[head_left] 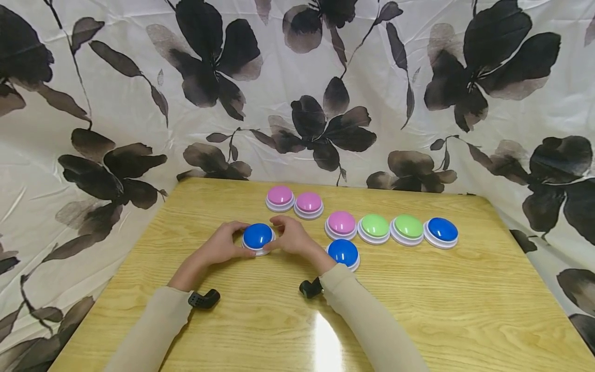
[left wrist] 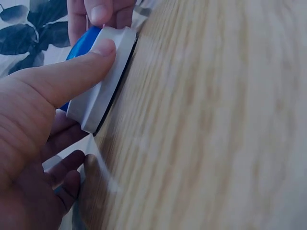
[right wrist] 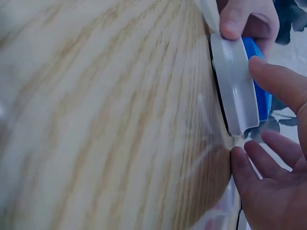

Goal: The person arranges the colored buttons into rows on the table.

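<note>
A push button with a blue dome and white base (head_left: 258, 237) sits on the table between the two hands. My left hand (head_left: 224, 243) holds it from the left; the thumb (left wrist: 98, 52) lies on the white rim, with fingers round the far side. On its right is my right hand (head_left: 294, 237), its thumb (right wrist: 266, 72) at the edge of the dome. In the right wrist view, the other visible fingers (right wrist: 252, 163) spread below the button, apart from it. A second blue button (head_left: 343, 253) stands beside the right forearm, partly hidden by the sleeve.
Two pink buttons (head_left: 280, 196) stand near the back edge of the wooden table (head_left: 465, 299). Right of them runs a row: a pink button (head_left: 341, 223), two green buttons (head_left: 375, 226) and a blue button (head_left: 442, 230). A floral cloth (head_left: 325, 67) hangs behind the table.
</note>
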Motion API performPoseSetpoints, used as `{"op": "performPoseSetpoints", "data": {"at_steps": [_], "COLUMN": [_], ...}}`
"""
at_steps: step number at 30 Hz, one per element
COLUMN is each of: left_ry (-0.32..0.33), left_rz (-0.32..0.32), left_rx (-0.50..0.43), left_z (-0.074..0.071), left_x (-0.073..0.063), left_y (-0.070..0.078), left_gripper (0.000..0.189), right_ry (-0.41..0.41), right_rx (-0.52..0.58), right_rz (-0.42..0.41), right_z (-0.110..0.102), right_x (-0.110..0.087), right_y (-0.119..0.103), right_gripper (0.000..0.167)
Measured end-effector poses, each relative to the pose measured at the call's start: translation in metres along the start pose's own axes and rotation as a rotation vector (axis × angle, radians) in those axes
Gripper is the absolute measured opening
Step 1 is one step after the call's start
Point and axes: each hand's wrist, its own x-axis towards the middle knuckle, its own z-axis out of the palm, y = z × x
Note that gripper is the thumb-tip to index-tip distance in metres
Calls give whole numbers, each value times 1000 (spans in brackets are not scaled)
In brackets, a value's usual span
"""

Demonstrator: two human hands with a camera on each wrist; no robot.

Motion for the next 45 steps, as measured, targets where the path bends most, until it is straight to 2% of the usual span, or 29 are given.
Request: {"op": "performPoseSetpoints", "data": {"at_steps": [11, 21, 28, 32, 37, 45], "left_ry": [15, 19, 27, 34, 35, 12], "left_rz": [36, 50, 31, 52, 91, 124], "left_rx": [2, -20, -48, -30, -29, -48], "left_z": [4, 4, 5, 6, 9, 22], "left_x": [-1, 0, 1, 3, 8, 19], "left_y": [-3, 2, 19, 31, 52, 86], "left_gripper": [78, 75, 75, 75, 74, 73], "right_ry": [-45, -41, -28, -27, -7, 50], "right_rx": [-70, -66, -86, -102, -103, -103], "right_rz": [-33, -11, -27, -46, -39, -55], "right_z": [5, 0, -15, -28, -46, -75], "right_x": [2, 0, -11, -21, -37, -63], "right_y": [2, -1, -7, -13, -17, -12], "right_gripper": [78, 74, 75, 78, 80, 78]}}
